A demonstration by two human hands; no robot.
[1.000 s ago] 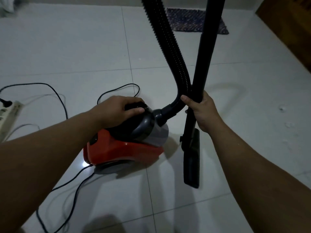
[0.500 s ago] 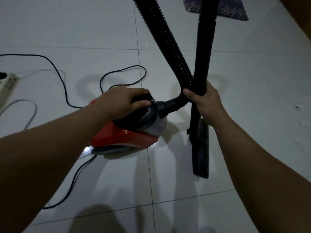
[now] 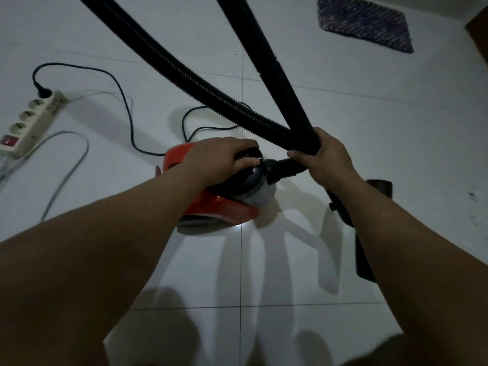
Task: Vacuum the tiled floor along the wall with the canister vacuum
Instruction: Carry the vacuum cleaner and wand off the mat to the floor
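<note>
The vacuum (image 3: 211, 204), red w/ a black top, sits on the tiled floor (image 3: 369, 143) in the middle of the scene, and its cord (image 3: 126, 107) runs left to the power strip (image 3: 31, 122), so it looks plugged in, but I judge the cleaning itself is not yet begun. The left hand (image 3: 219, 159) is closed over the black handle on top of the body, and the right hand (image 3: 324, 159) grips the tube (image 3: 280, 75) & the hose (image 3: 211, 88) together, just beside the hose joint. The floor nozzle (image 3: 369, 233) lies near right, partly hidden by the right arm, and no wall is in view near it, so approx. all the sweeping along the wall is left to do.
</note>
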